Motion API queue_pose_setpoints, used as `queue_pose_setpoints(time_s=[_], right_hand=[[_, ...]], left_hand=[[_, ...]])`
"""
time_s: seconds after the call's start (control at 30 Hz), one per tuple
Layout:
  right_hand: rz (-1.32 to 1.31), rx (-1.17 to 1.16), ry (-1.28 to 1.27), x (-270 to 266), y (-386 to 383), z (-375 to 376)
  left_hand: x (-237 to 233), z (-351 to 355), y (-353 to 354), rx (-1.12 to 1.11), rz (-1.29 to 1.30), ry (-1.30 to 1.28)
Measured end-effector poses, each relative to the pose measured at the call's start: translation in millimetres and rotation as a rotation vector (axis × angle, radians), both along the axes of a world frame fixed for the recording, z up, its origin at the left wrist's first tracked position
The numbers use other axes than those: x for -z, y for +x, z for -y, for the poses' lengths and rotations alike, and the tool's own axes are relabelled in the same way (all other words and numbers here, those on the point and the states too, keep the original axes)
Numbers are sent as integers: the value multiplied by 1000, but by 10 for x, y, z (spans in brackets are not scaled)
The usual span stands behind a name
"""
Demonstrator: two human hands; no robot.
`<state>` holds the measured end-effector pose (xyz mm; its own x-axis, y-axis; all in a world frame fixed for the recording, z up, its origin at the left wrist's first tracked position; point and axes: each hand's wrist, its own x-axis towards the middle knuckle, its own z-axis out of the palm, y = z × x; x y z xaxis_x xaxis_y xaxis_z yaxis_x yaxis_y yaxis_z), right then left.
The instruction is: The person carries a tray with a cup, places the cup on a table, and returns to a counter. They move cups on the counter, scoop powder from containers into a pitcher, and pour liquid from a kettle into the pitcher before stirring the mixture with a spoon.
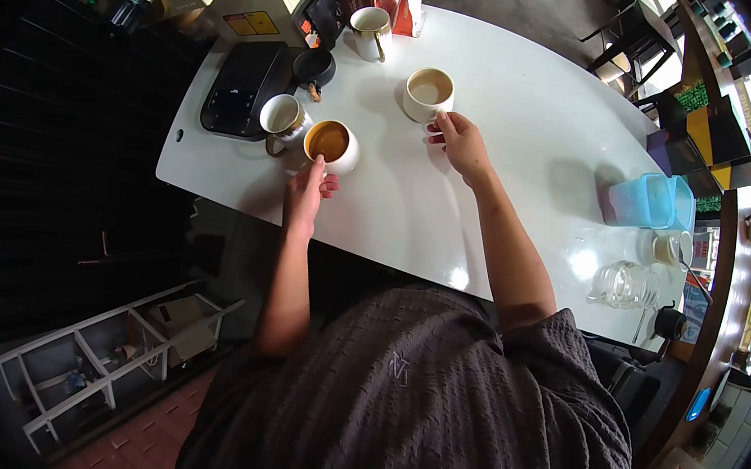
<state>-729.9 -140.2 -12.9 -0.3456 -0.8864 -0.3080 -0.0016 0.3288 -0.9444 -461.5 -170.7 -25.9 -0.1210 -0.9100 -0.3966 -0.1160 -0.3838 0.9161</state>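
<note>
My left hand (307,194) grips the near side of a white cup (344,155) with a yellow inside and brown liquid in it, thumb at the rim. My right hand (461,143) pinches the near side of another white cup (423,111), which holds a pale, light brown liquid. Just left of the yellow-lined cup stands a white mug (280,117) with a gold pattern, its handle toward me. A similar mug (372,37) is farther back. Between this mug and the black scale is a small black cup (314,68) with a wooden handle.
The white table (385,226) carries a black scale (243,86) and a cream machine (266,7) at the left. Red and white bags (406,7) stand at the back. Blue containers (645,202), a clear glass jar (628,285) and a small black pot (670,323) are at the right.
</note>
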Motion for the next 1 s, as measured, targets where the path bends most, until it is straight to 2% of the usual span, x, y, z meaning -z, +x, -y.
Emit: queue_pose_setpoints(time_s=[0.5, 0.8, 0.9, 0.97, 1.0], right_hand=[[34, 7, -39, 76, 46, 306], [12, 49, -12, 111, 89, 331], [-35, 83, 3, 49, 83, 205], [-147, 56, -18, -18, 28, 93], [-145, 74, -12, -60, -8, 25]], left_hand=[[-12, 294, -190, 41, -25, -1], [-95, 313, -224, 192, -62, -95], [-133, 226, -155, 209, 49, -97], [-159, 190, -57, 191, 363, -246], [-228, 137, -54, 142, 395, -324]])
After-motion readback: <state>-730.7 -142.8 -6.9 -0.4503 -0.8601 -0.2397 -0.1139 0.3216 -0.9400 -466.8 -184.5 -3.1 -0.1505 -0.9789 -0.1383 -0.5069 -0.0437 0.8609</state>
